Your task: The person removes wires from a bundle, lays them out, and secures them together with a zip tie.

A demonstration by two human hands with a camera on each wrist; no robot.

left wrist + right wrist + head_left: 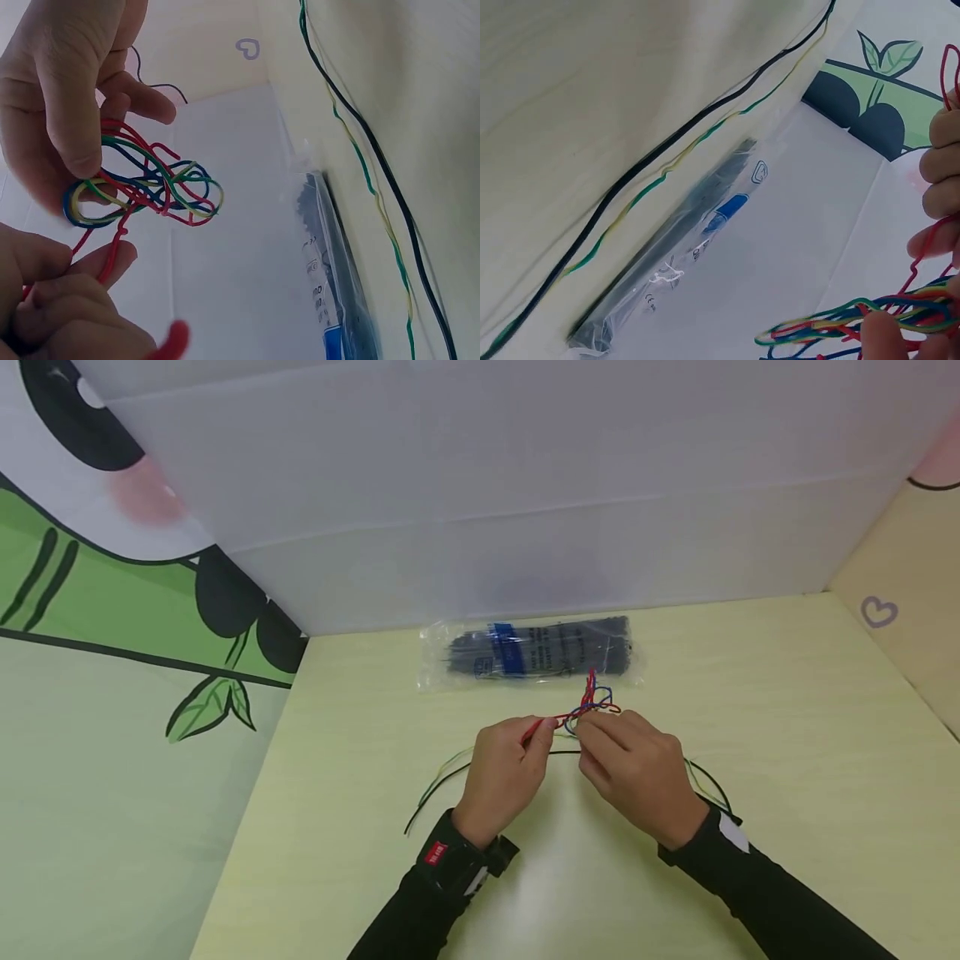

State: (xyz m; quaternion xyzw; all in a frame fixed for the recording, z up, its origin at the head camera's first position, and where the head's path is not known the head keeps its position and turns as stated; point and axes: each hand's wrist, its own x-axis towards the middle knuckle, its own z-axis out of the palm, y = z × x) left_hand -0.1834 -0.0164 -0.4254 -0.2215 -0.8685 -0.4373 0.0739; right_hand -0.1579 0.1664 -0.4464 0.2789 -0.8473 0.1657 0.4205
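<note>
A loose tangle of thin wires point(161, 180) in red, blue, green and yellow is held by my right hand point(637, 772), thumb and fingers pinching it. My left hand point(504, 772), close beside it, grips a red wire point(112, 255) that runs out of this tangle. In the right wrist view, a loop of red wire also sticks out above the curled left fingers point(941, 161). Both hands are raised over the table, with the wire stretched between them.
On the pale table point(315, 860), a black wire point(656, 154) and a green-and-yellow wire point(662, 177) lie in an arc behind the hands. Farther back, a clear plastic bag of dark thin strips point(570, 647) lies near the white wall panel point(525, 485).
</note>
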